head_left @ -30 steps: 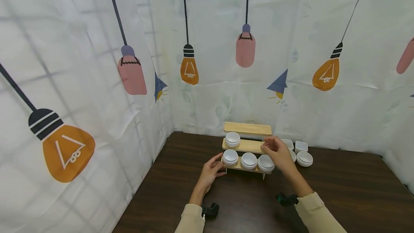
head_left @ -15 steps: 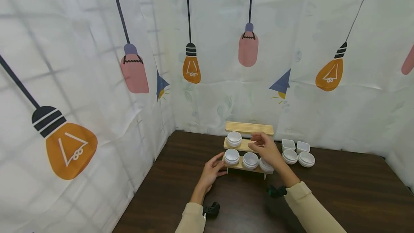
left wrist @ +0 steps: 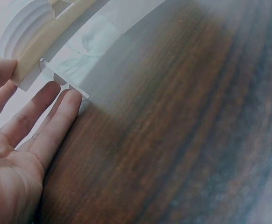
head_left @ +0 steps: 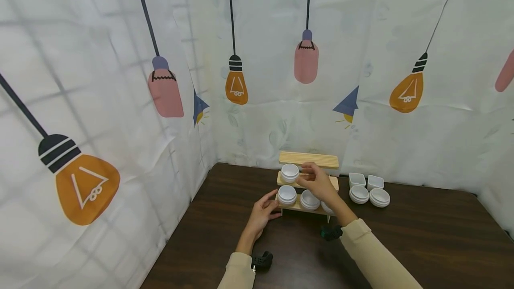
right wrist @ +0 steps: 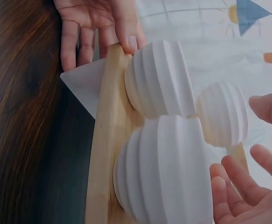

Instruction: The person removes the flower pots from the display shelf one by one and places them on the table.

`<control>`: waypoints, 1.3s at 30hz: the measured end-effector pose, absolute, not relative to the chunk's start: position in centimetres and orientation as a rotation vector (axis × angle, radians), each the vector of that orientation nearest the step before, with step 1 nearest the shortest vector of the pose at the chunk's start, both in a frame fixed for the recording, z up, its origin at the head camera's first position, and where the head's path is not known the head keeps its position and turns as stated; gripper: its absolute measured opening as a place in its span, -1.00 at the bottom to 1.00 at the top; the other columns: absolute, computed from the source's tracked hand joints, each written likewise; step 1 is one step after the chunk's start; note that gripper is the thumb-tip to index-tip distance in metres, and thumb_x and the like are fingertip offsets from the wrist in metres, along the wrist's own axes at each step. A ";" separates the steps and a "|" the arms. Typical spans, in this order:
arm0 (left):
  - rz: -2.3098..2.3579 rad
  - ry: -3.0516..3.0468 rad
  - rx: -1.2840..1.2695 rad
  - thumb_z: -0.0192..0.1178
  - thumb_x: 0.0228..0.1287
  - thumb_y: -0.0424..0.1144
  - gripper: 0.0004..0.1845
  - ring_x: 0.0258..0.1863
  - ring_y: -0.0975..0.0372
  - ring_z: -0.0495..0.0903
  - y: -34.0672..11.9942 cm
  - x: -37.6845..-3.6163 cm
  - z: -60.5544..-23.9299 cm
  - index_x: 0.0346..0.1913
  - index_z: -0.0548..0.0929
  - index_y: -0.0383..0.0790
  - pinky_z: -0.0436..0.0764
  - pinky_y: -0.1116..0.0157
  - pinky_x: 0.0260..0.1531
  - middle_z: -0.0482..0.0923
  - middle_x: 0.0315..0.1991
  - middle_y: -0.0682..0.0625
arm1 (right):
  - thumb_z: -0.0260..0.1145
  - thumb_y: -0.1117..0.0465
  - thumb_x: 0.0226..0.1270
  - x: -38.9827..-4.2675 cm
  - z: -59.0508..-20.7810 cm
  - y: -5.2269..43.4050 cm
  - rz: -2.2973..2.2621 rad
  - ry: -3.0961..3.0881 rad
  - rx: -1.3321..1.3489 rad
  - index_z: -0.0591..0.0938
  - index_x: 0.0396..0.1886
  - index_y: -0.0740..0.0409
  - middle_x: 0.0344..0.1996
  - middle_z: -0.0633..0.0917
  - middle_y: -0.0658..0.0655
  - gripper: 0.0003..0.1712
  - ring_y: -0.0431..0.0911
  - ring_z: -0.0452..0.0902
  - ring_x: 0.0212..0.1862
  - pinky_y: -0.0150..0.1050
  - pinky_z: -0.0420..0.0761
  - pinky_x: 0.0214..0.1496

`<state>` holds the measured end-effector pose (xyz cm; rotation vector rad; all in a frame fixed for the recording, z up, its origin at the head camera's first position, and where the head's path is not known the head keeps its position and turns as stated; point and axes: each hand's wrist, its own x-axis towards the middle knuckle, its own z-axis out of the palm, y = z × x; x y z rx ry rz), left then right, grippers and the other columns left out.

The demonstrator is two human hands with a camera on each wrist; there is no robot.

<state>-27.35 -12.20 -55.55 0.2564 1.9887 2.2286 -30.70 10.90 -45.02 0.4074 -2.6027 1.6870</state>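
From my end: L hand holds the stand by the L end of its btm tier, thumb on the board, index finger tucked behind its edge, other fingers fairly straight by the white leg. Looks like a steadying grip to me. R hand is over the stand's mid tier, fingers loosely bent w/ a gap to the thumb, nothing gripped AFAICT. It's just beside the mid-tier bowl; can't tell if it touches.

Status: 4 white ridged bowls on the stand, i.e. half the pcs I can see. Btm tier has 3 in a row: L bowl, centre bowl, R bowl, the last part hidden by R hand. Mid tier has just the 1, at its L end; I'd judge it's down, w/ R hand maybe adjusting its pos., est. only. No bowl seen on the top tier.

Not yet on the stand: 4 pcs on the table near the stand's R side. At the back, near square dish & far square dish; in front of those, near round bowl & far round bowl. So approx halfway, I'd say.
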 end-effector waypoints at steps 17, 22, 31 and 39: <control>2.226 1.984 0.258 0.10 0.58 -0.25 -0.49 0.08 0.04 0.68 -12.3 -27.3 -55.5 0.52 0.39 -0.12 0.76 0.07 0.08 0.66 0.05 -0.11 | 0.52 0.07 0.28 -31.5 -45.4 8.9 1.672 -2.598 0.258 0.47 0.36 0.09 0.18 0.65 0.31 -0.30 0.06 0.62 0.07 -0.15 0.70 -0.01; 2.226 1.981 0.259 0.10 0.58 -0.24 -0.48 0.07 0.08 0.69 -12.2 -27.3 -55.5 0.52 0.39 -0.12 0.75 0.07 0.09 0.65 0.07 -0.12 | 0.53 0.07 0.27 -31.7 -45.5 8.4 1.676 -2.599 0.244 0.46 0.36 0.12 0.15 0.65 0.31 -0.28 0.03 0.62 0.02 -0.23 0.69 -0.09; 2.221 1.985 0.258 0.10 0.58 -0.24 -0.48 0.10 0.04 0.68 -12.1 -27.3 -55.5 0.52 0.39 -0.12 0.75 0.07 0.09 0.65 0.08 -0.13 | 0.56 0.04 0.22 -31.4 -45.0 7.4 1.614 -2.600 0.163 0.48 0.30 0.13 0.14 0.67 0.31 -0.28 0.05 0.63 0.00 -0.16 0.68 -0.08; 2.218 1.985 0.256 0.11 0.58 -0.24 -0.48 0.07 0.09 0.69 -12.2 -27.3 -55.5 0.52 0.39 -0.12 0.75 0.07 0.10 0.64 0.09 -0.15 | 0.56 0.03 0.23 -31.3 -44.9 7.2 1.559 -2.619 0.136 0.49 0.29 0.13 0.13 0.66 0.31 -0.30 0.08 0.63 0.04 -0.04 0.70 0.00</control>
